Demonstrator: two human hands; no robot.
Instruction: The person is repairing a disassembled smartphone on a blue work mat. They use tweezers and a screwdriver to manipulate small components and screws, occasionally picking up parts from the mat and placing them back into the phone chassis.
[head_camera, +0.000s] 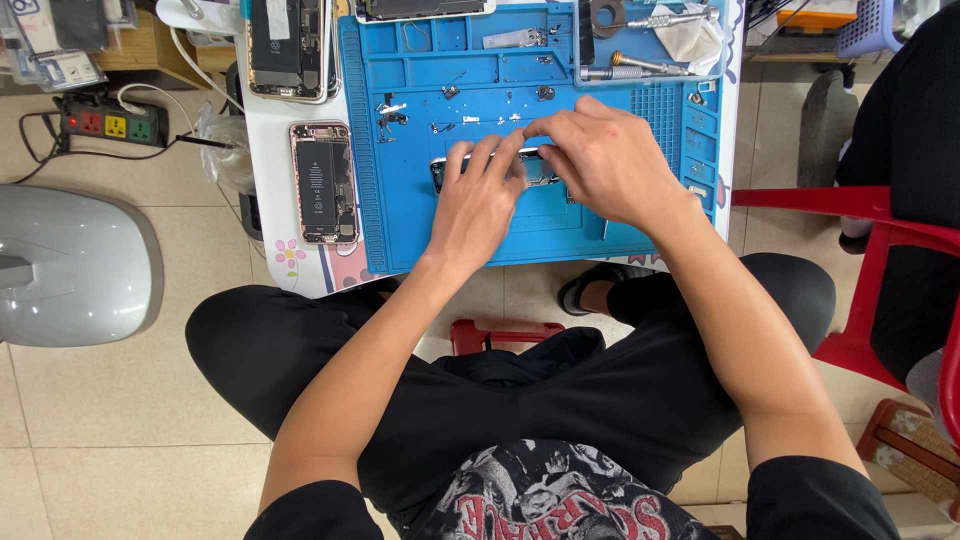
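two hands on one opened phone (470, 163), mid blue mat (540, 225), on the table. left hand (478, 205) presses flat, fingers apart, steadying it; right hand (600, 160) pinches together at its top edge. second opened phone (324, 183) lies left, off the mat.

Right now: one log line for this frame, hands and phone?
left hand: on phone | right hand: on phone, fingertips pinched | phone: flat on blue mat | opened phone: left of mat
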